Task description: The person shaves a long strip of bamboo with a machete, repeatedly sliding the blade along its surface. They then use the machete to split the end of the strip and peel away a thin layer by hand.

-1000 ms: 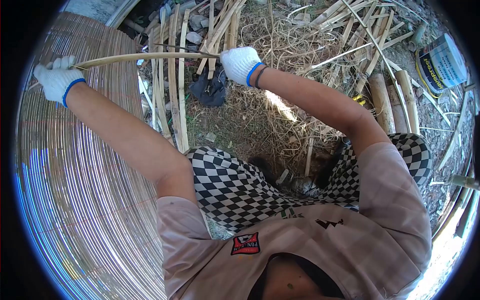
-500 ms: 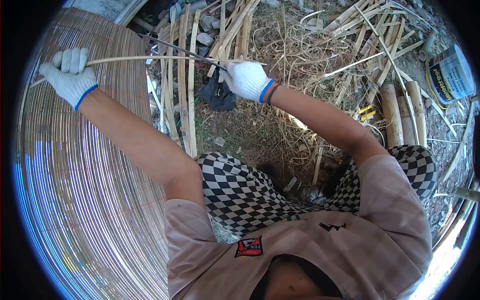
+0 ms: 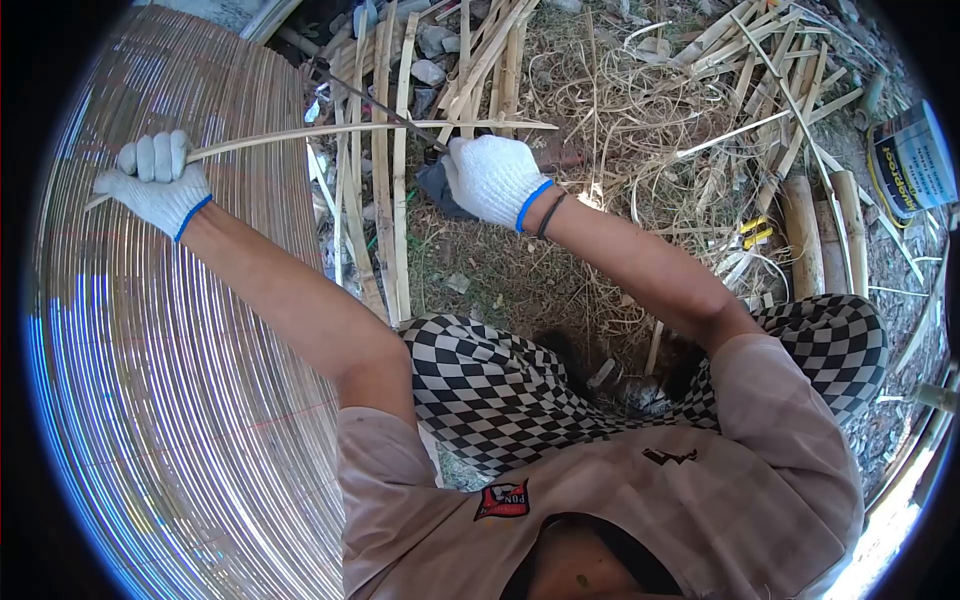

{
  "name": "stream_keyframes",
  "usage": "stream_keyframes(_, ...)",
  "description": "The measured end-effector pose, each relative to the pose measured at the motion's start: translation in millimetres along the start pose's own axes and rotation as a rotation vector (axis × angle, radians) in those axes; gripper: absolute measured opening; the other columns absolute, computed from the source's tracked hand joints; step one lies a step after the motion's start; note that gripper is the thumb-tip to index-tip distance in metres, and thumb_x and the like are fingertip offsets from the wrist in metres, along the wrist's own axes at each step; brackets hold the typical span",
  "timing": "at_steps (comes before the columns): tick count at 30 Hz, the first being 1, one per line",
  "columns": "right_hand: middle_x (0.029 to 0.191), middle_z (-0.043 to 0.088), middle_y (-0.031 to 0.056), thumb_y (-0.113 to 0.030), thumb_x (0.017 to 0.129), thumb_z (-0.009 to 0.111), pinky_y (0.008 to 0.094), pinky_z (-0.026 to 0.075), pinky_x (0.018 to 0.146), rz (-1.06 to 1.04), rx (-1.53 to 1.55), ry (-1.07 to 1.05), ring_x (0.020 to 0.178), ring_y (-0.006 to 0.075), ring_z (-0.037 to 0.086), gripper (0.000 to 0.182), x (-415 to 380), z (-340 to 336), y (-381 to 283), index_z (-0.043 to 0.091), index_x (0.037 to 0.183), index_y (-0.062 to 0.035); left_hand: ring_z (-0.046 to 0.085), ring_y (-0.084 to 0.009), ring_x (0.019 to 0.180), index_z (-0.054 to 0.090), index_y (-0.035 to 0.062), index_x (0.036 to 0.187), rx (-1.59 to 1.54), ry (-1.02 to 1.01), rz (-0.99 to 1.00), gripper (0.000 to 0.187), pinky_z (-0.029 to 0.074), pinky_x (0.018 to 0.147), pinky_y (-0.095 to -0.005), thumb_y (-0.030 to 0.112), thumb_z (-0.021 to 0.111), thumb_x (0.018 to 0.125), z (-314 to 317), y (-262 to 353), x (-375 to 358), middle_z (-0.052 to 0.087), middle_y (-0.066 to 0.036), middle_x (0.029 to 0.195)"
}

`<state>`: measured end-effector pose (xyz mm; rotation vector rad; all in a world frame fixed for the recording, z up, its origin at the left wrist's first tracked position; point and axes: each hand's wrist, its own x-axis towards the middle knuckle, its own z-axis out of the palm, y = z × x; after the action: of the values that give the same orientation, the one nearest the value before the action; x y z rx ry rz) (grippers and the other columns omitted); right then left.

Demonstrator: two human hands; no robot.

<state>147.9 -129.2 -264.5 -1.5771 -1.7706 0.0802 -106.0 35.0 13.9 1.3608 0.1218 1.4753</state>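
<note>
My left hand (image 3: 160, 180), in a white knitted glove with a blue cuff, is closed around a long, thin bamboo strip (image 3: 300, 133). The strip arches to the right and its free end reaches past my other glove. My right hand (image 3: 495, 182), gloved the same way, grips a knife whose long, narrow dark blade (image 3: 385, 112) points up and left. Its handle is hidden in the glove. The blade crosses the strip in this view, a short way left of the knuckles. Below the left hand spreads a wide mat of thin slats (image 3: 200, 330).
Split bamboo lengths (image 3: 402, 170) lie between mat and ground, more at the top right (image 3: 790, 100). Curly shavings (image 3: 610, 130) cover the soil. A yellow-handled tool (image 3: 757, 232) lies near bamboo poles (image 3: 803, 240). A labelled bucket (image 3: 912, 165) rests at right. Checkered trouser legs (image 3: 480, 380) are in front.
The whole view has shifted slightly. My right hand and the knife have dropped a little from the strip, whose right end now shows free above the glove. The left hand keeps its grip.
</note>
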Motion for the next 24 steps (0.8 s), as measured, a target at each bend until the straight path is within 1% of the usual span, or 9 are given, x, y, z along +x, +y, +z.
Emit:
stream_keyframes(2, 0.065, 0.067, 0.0205, -0.027, 0.099, 0.056, 0.0505, 0.056, 0.057, 0.060, 0.024, -0.025, 0.064, 0.0393, 0.069, 0.027, -6.3, 0.6, 1.8, 0.065, 0.093, -0.0020, 0.013, -0.0088, 0.039, 0.028, 0.0193, 0.058, -0.039, -0.086, -0.019, 0.069, 0.015, 0.037, -0.0260, 0.074, 0.032, 0.100, 1.4, 6.4, 0.9, 0.021, 0.004, 0.046)
stream_keyframes(7, 0.067, 0.067, 0.0199, -0.027, 0.100, 0.054, 0.0506, 0.056, 0.058, 0.089, 0.023, -0.081, 0.064, 0.0396, 0.069, 0.028, -0.2, 7.8, 10.9, 0.065, 0.090, -0.0022, 0.015, -0.0079, 0.039, 0.031, 0.0191, 0.058, 0.005, 0.078, -0.001, 0.070, 0.017, 0.035, -0.0263, 0.076, 0.031, 0.099, -8.0, 5.2, -1.8, 0.024, 0.005, 0.046)
stream_keyframes(10, 0.070, 0.068, 0.0217, -0.028, 0.101, 0.053, 0.0516, 0.056, 0.062, 0.126, 0.028, -0.115, 0.068, 0.0407, 0.070, 0.030, -3.9, -5.7, 5.6, 0.065, 0.091, -0.0021, 0.015, -0.0070, 0.039, 0.031, 0.0192, 0.059, -0.023, -0.032, 0.053, 0.068, 0.017, 0.034, -0.0259, 0.074, 0.036, 0.099, 6.9, 6.0, -4.2, 0.024, 0.005, 0.046)
stream_keyframes(14, 0.075, 0.071, 0.0223, -0.028, 0.098, 0.055, 0.0517, 0.058, 0.065, 0.177, -0.011, -0.119, 0.072, 0.0393, 0.072, 0.030, 10.3, 20.0, 39.9, 0.071, 0.093, -0.0030, 0.014, -0.0078, 0.037, 0.028, 0.0191, 0.057, 0.070, 0.055, 0.029, 0.073, 0.017, 0.036, -0.0250, 0.083, 0.028, 0.092, 2.5, 6.9, 0.9, 0.022, 0.005, 0.046)
stream_keyframes(17, 0.080, 0.071, 0.0251, -0.029, 0.098, 0.054, 0.0519, 0.058, 0.069, 0.167, 0.014, -0.142, 0.077, 0.0411, 0.072, 0.034, -2.9, -23.1, -5.0, 0.072, 0.091, -0.0020, 0.015, -0.0076, 0.037, 0.029, 0.0191, 0.057, -0.007, -0.089, -0.001, 0.074, 0.017, 0.036, -0.0254, 0.084, 0.028, 0.091, 5.1, 10.8, 3.1, 0.021, 0.005, 0.046)
stream_keyframes(20, 0.081, 0.071, 0.0260, -0.030, 0.098, 0.054, 0.0522, 0.059, 0.071, 0.331, 0.100, -0.257, 0.079, 0.0413, 0.072, 0.035, -4.1, 25.0, 48.9, 0.073, 0.090, -0.0014, 0.015, -0.0077, 0.038, 0.029, 0.0192, 0.057, 0.072, -0.029, 0.011, 0.074, 0.017, 0.035, -0.0253, 0.085, 0.028, 0.089, 13.5, 12.8, -0.1, 0.022, 0.005, 0.046)
stream_keyframes(22, 0.082, 0.072, 0.0262, -0.030, 0.098, 0.053, 0.0519, 0.059, 0.071, 0.294, 0.009, -0.209, 0.079, 0.0415, 0.072, 0.035, 5.2, 23.9, 46.9, 0.073, 0.092, -0.0007, 0.017, -0.0080, 0.038, 0.030, 0.0194, 0.059, 0.146, 0.086, 0.088, 0.072, 0.017, 0.035, -0.0248, 0.084, 0.028, 0.091, 13.6, 4.6, -2.4, 0.024, 0.005, 0.046)
stream_keyframes(23, 0.082, 0.072, 0.0259, -0.029, 0.098, 0.053, 0.0518, 0.059, 0.071, 0.257, -0.017, -0.199, 0.079, 0.0415, 0.072, 0.035, 4.0, 18.4, 41.8, 0.073, 0.092, -0.0005, 0.016, -0.0084, 0.038, 0.030, 0.0194, 0.058, -0.048, -0.070, -0.015, 0.073, 0.017, 0.036, -0.0254, 0.086, 0.029, 0.089, -17.0, 10.1, 4.9, 0.023, 0.005, 0.047)
stream_keyframes(24, 0.081, 0.072, 0.0257, -0.029, 0.098, 0.053, 0.0517, 0.059, 0.071, 0.224, -0.038, -0.195, 0.078, 0.0415, 0.072, 0.036, -0.7, 9.8, 30.6, 0.073, 0.092, -0.0003, 0.015, -0.0083, 0.038, 0.029, 0.0190, 0.058, -0.019, -0.046, 0.001, 0.074, 0.017, 0.036, -0.0254, 0.086, 0.029, 0.088, -14.9, 9.7, 1.5, 0.022, 0.005, 0.047)
